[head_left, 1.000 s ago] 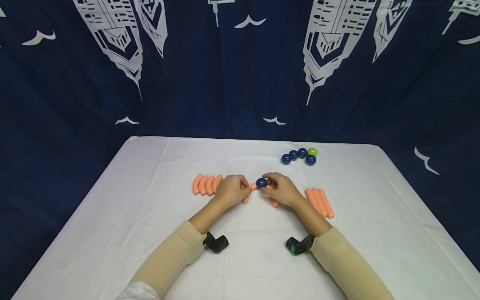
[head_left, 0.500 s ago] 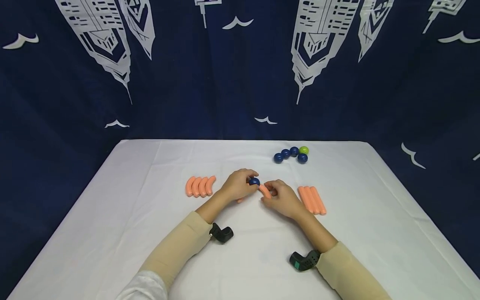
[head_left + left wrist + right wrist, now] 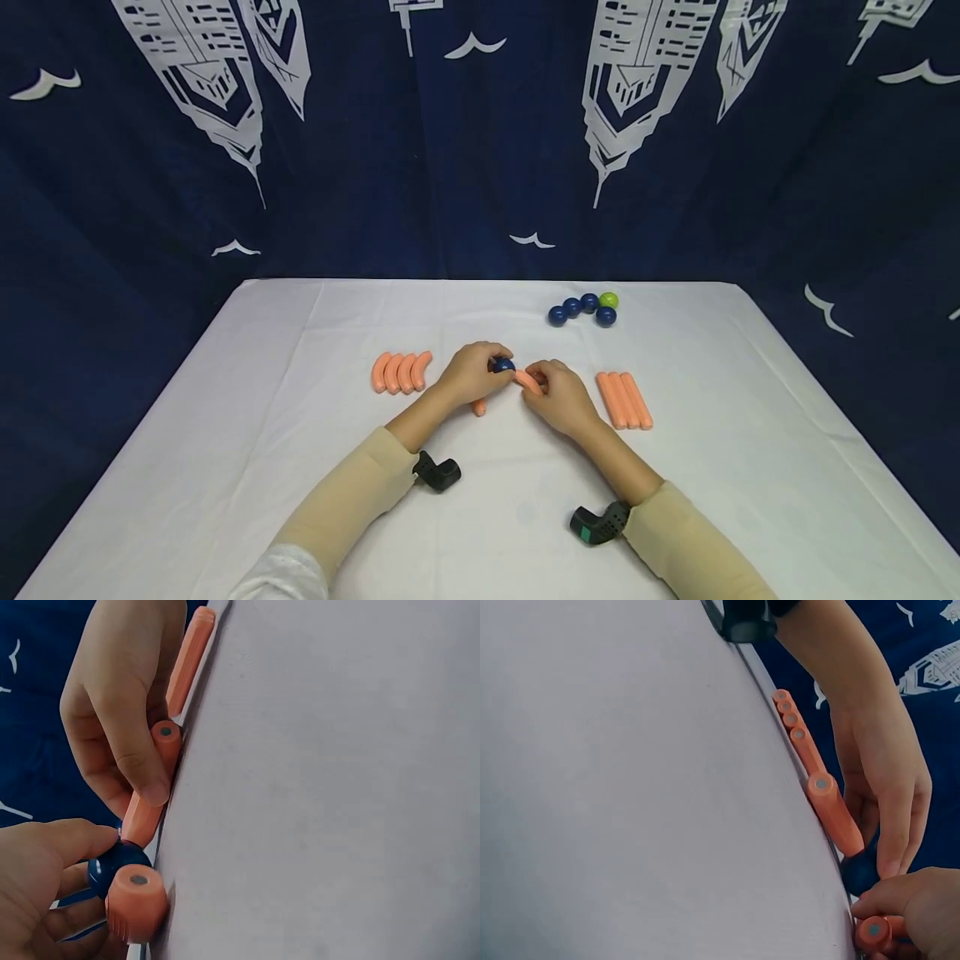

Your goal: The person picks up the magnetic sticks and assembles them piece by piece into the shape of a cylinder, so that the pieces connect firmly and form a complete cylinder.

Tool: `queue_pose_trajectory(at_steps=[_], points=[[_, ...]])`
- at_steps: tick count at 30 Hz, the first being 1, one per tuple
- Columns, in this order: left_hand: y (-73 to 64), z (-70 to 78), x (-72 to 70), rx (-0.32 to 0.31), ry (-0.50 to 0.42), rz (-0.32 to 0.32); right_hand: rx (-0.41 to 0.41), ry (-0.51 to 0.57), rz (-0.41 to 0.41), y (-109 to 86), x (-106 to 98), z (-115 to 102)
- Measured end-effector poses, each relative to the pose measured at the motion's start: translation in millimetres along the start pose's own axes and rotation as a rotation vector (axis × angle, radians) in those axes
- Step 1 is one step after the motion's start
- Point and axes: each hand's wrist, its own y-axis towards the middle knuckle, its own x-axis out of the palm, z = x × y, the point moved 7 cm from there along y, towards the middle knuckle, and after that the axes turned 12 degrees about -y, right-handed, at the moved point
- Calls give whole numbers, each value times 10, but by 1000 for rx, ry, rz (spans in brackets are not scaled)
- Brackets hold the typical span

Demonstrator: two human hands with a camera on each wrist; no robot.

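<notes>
My left hand [image 3: 474, 371] grips a dark blue ball [image 3: 503, 365] between thumb and fingers, at the middle of the table. A curved orange rod [image 3: 528, 382] meets the ball on its right, and my right hand [image 3: 558, 396] pinches that rod. Another orange rod [image 3: 478, 407] shows below the left hand. From the left wrist, this second rod [image 3: 136, 904] joins the ball [image 3: 112, 864], its grey-centred end facing the camera. In the right wrist view it slants down to the ball [image 3: 860, 871], while the right hand [image 3: 926, 907] holds the other rod [image 3: 874, 934].
Several curved orange rods [image 3: 401, 372] lie side by side to the left. Three straight orange rods [image 3: 624, 400] lie to the right. Farther back, several dark blue balls [image 3: 572, 307] and one green ball [image 3: 608, 300] touch in a group on the white tablecloth [image 3: 315, 467].
My left hand has moved from the left rod onto the blue ball. The right hand has left the ball and taken the right-hand rod. The head view has shifted slightly.
</notes>
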Motion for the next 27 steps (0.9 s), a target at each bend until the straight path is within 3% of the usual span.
queue_pose_trajectory(at_steps=[19, 24, 27], points=[[-270, -68, -141, -30, -37, 41, -140, 63, -51, 246, 58, -67], [-317, -76, -184, -26, -37, 56, -214, 119, -58, 297, 93, -65], [-346, -84, -203, -32, -53, 63, -219, 159, -83, 333, 116, -51]])
